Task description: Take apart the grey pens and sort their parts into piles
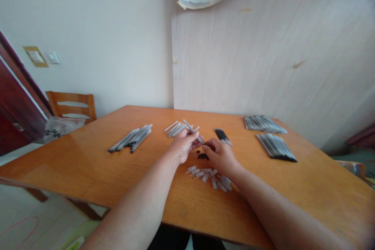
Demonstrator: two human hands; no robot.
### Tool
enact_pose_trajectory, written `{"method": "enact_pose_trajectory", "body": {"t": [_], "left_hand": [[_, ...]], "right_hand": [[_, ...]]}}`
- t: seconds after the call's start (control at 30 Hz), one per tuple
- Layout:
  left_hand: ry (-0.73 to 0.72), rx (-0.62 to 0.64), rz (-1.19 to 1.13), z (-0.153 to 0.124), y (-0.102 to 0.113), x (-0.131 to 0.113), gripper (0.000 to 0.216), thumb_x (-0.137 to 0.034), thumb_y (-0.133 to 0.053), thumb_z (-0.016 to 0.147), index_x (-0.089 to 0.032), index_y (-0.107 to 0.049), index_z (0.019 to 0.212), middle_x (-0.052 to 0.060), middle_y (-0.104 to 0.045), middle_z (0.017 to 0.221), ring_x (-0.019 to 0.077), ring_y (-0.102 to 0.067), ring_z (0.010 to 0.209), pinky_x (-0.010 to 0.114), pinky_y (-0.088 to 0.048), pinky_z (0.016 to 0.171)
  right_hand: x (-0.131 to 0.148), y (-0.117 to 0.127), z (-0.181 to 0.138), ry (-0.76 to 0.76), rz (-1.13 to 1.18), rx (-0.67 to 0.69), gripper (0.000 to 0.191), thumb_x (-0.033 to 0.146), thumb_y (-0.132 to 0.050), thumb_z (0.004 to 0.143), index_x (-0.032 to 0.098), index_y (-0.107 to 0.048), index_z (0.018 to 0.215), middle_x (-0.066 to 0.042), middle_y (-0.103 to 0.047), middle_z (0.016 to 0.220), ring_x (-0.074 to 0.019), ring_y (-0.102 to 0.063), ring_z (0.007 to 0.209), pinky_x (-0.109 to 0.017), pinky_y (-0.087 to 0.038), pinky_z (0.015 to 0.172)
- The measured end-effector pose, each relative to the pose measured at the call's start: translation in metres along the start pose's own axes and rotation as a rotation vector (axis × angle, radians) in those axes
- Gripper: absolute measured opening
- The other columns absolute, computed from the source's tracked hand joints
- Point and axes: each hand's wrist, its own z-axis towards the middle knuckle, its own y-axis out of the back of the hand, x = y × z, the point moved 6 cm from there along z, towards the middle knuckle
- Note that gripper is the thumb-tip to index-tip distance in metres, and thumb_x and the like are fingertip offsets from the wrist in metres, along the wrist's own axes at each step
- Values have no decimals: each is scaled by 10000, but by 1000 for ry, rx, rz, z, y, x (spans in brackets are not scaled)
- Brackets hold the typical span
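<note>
My left hand (pixel 183 147) is closed around a whitish pen barrel (pixel 190 126), which points up and away to the left. My right hand (pixel 221 156) pinches at the barrel's near end; what its fingertips hold is too small and hidden to make out. Below the fingers lie small black plugs (pixel 203 156) in a little heap. Closer to me, several clear pen caps (pixel 205 175) are scattered on the table. Behind my left hand is a pile of white barrels (pixel 175 129). Dark-tipped pen refills (pixel 222 136) lie just beyond my right hand.
On the wooden table (pixel 140 187), a bundle of pens with black ends (pixel 131 139) lies at left. Two rows of pens, a far one (pixel 263 124) and a nearer one (pixel 276 147), lie at right. A chair (pixel 73 103) and a plastic bag (pixel 63 125) stand beyond the left edge.
</note>
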Motion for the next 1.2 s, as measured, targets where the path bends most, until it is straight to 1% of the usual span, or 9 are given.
{"method": "enact_pose_trajectory", "body": {"t": [0.07, 0.17, 0.3, 0.37, 0.5, 0.83, 0.9, 1.03, 1.2], "left_hand": [[4, 3, -3, 0, 0, 1, 242, -274, -706, 783, -170, -505, 868, 47, -681, 793, 147, -677, 736, 266, -524, 673], [0, 10, -8, 0, -1, 0, 241, -278, -704, 784, -169, -505, 865, 48, -680, 794, 146, -674, 738, 262, -521, 673], [-6, 9, -23, -1, -1, -1, 263, -285, -722, 768, -171, -505, 863, 43, -676, 789, 146, -673, 743, 274, -525, 690], [-7, 5, -21, -1, -1, -1, 272, -289, -730, 762, -169, -505, 859, 42, -674, 786, 143, -671, 736, 274, -525, 689], [-6, -15, -16, 0, 1, 0, 268, -292, -730, 760, -171, -511, 858, 39, -672, 776, 137, -667, 719, 264, -525, 676], [-11, -88, -53, 7, 10, 0, 117, -212, -634, 833, -166, -539, 882, 46, -677, 779, 125, -668, 710, 235, -519, 649], [-15, -115, -62, 8, 13, -1, 95, -209, -615, 846, -163, -548, 895, 46, -676, 763, 118, -662, 694, 222, -512, 635], [-22, -174, -90, 10, 20, -2, 106, -214, -633, 834, -157, -565, 892, 44, -675, 745, 112, -655, 676, 212, -504, 622], [-32, -192, -107, 13, 24, 0, 136, -228, -669, 807, -157, -583, 884, 46, -674, 738, 117, -652, 661, 222, -502, 616]], "right_hand": [[-3, 0, 1, -21, -4, -23, 196, 375, -560, 826, 189, -623, 824, -12, -628, 679, -133, -539, 605, -233, -364, 552], [-4, -1, 1, -34, 7, -20, 235, 413, -590, 805, 183, -623, 843, -14, -624, 669, -133, -533, 590, -232, -360, 537], [1, -1, 0, 1, 25, 14, 284, 402, -475, 882, 188, -645, 806, -26, -639, 686, -139, -557, 621, -240, -377, 563], [2, 1, 0, 7, 16, 3, 257, 374, -481, 875, 191, -644, 798, -24, -641, 688, -140, -561, 630, -241, -381, 569], [-5, 0, 1, -23, 16, -31, 164, 350, -568, 806, 197, -627, 815, -14, -632, 679, -136, -547, 605, -238, -380, 552], [-4, 2, 1, -26, -21, 12, 173, 355, -571, 808, 197, -637, 819, -14, -644, 699, -132, -545, 609, -244, -373, 563], [-4, 3, 1, -23, -47, 35, 165, 346, -564, 816, 202, -644, 817, -15, -647, 704, -133, -544, 614, -247, -369, 568], [1, 4, -1, 21, -144, 136, 140, 329, -595, 799, 213, -672, 814, -28, -657, 759, -144, -554, 664, -252, -364, 592], [13, 7, -8, 78, -297, 239, 145, 312, -613, 789, 224, -700, 865, -37, -635, 833, -144, -555, 737, -244, -348, 621]]}}
